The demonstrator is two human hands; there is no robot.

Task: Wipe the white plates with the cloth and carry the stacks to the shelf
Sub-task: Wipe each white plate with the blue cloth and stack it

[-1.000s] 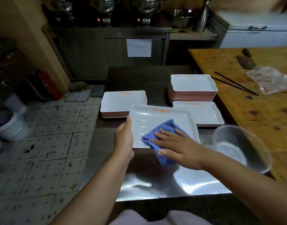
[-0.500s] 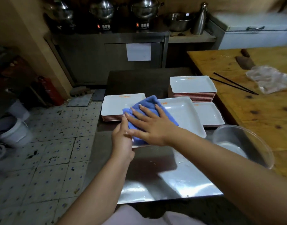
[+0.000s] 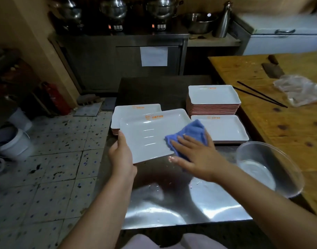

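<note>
My left hand (image 3: pixel 121 153) grips the near left corner of a white rectangular plate (image 3: pixel 148 133) with an orange logo, held tilted above the steel table. My right hand (image 3: pixel 195 153) presses a blue cloth (image 3: pixel 188 135) flat on the plate's near right part, fingers straight. Behind it lies a low stack of white plates (image 3: pixel 136 108) at the left. A tall stack (image 3: pixel 213 97) stands at the back right, with a short stack (image 3: pixel 224 128) in front of it.
A clear plastic bowl (image 3: pixel 267 168) holding water sits at the table's right edge. The steel table (image 3: pixel 172 203) is wet and shiny near me. A wooden table (image 3: pixel 288 126) at the right carries chopsticks (image 3: pixel 260 94), a cleaver (image 3: pixel 272 69) and a plastic bag (image 3: pixel 299 90). Tiled floor lies left.
My right hand has swept the cloth from the plate's left side across to its right near corner. The plate has shifted a little left in my left hand.
</note>
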